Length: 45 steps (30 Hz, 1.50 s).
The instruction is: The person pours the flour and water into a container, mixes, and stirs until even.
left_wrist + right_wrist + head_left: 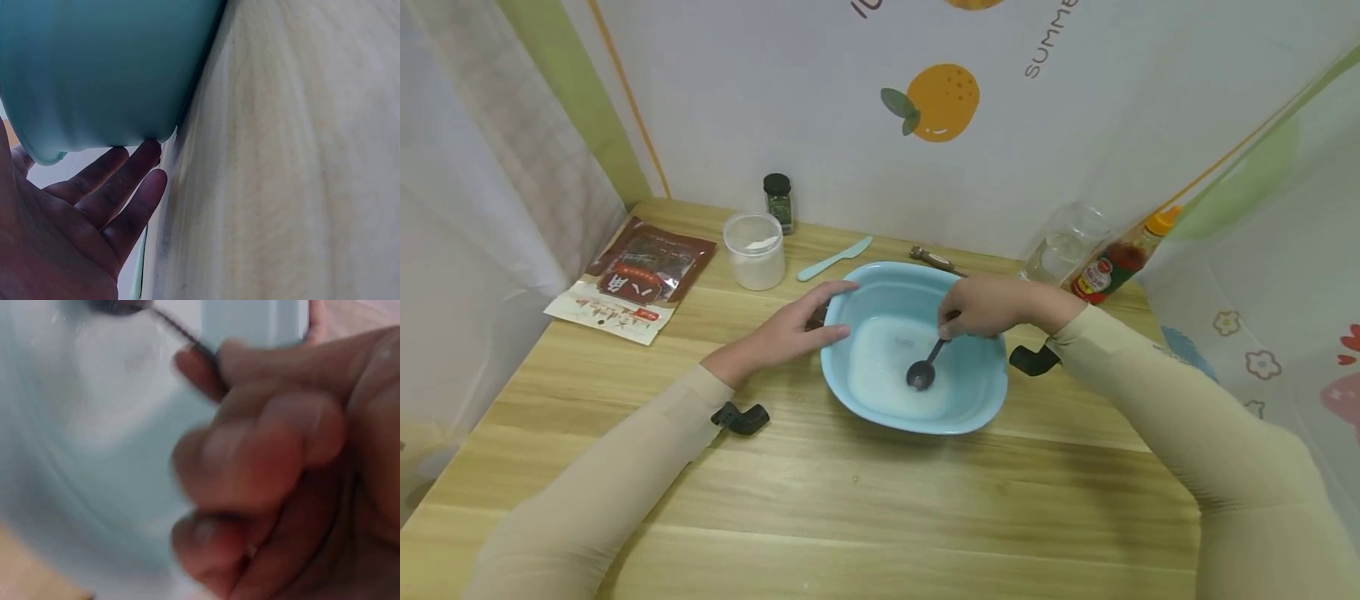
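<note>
Your right fingers (951, 298) are pinching the black spoon (921, 375), left fingers (827, 291) resting spread against the basin (988, 375), whitish liquid (880, 360) seemingly half-stirred.

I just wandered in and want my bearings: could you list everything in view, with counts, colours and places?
basin: 1, light blue, on the table
liquid: 1 pool, whitish, in the basin
spoon: 1, dark, in the basin
food pouch: 1, brown and white, far left
open jar: 1, clear with white contents, beside the pouch
spice jar: 1, black-lidded, behind the open jar
knife: 1, mint green, behind the basin
utensil: 1, brown, behind the basin, partly hidden
glass vessel: 1, clear, back right
sauce bottle: 1, red, orange-capped, beside the vessel
table: 1, light wood-grain
printed cloth: count unclear, mostly white, behind
wrist mounts: 2, black
sleeves: 2, cream
left hand: 1, bare, at the basin's rim
right hand: 1, bare, holding the spoon
</note>
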Available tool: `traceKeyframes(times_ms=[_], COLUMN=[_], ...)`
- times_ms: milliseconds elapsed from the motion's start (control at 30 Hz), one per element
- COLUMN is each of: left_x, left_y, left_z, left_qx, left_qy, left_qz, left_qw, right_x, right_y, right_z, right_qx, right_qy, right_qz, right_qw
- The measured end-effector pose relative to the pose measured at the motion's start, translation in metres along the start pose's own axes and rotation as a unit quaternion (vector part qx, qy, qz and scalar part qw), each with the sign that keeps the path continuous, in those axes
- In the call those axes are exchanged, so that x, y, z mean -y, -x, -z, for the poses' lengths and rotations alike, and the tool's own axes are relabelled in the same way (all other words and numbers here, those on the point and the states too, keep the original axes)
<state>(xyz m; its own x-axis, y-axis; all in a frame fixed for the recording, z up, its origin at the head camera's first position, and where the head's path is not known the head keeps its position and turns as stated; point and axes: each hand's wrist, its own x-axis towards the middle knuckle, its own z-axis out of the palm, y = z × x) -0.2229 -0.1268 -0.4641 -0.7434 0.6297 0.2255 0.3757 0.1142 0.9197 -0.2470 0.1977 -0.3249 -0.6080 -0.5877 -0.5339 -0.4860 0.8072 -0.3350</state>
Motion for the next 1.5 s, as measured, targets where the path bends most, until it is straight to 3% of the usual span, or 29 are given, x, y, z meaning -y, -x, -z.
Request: traceKeyframes(times_ms=[100,233,300,467,533,633,700,767,833,1000,1233,1400,1500], left_x=[0.001,0.002,0.003,-0.001,-0.001,-0.001,-0.001,-0.001,-0.002,-0.004,-0.003,-0.004,-0.003], left_y=[0.001,0.002,0.001,0.001,0.0,0.0,0.0,-0.001,-0.001,-0.001,0.0,-0.001,-0.001], left_z=[0.0,0.0,-0.001,-0.001,-0.001,-0.001,-0.002,-0.003,-0.003,-0.002,-0.002,-0.001,-0.001], left_qx=[-0.003,-0.004,-0.003,-0.002,-0.004,-0.002,-0.001,0.0,-0.001,-0.004,-0.002,-0.001,0.0], left_qy=[0.0,-0.005,-0.005,-0.003,-0.005,-0.006,-0.009,-0.009,-0.011,-0.014,-0.012,-0.011,-0.003], left_qz=[0.001,-0.001,-0.001,0.002,0.003,0.002,0.001,0.001,0.001,0.005,0.003,-0.001,-0.001], left_qw=[1.0,1.0,1.0,1.0,1.0,1.0,1.0,1.0,0.9999,0.9999,0.9999,0.9999,1.0], right_x=[0.003,0.003,0.001,0.005,0.009,0.01,0.008,0.004,0.002,0.008,0.006,0.002,0.005], right_y=[-0.008,-0.015,-0.014,-0.013,-0.016,-0.019,-0.019,-0.017,-0.014,-0.018,-0.021,-0.013,-0.017], right_z=[-0.004,-0.005,-0.003,-0.004,-0.007,-0.009,-0.008,-0.007,-0.004,-0.008,-0.005,-0.002,-0.005], right_qx=[0.008,-0.057,-0.066,0.012,0.017,-0.037,-0.075,-0.089,-0.069,0.001,-0.089,-0.046,-0.052], right_qy=[-0.035,-0.023,-0.019,-0.053,-0.062,-0.051,-0.034,-0.025,-0.032,-0.089,-0.018,-0.02,-0.031], right_qz=[0.01,0.001,-0.014,0.001,0.022,0.024,0.004,-0.019,-0.025,0.008,-0.027,-0.018,-0.003], right_qw=[0.9993,0.9981,0.9976,0.9985,0.9977,0.9978,0.9966,0.9955,0.9968,0.996,0.9955,0.9986,0.9982])
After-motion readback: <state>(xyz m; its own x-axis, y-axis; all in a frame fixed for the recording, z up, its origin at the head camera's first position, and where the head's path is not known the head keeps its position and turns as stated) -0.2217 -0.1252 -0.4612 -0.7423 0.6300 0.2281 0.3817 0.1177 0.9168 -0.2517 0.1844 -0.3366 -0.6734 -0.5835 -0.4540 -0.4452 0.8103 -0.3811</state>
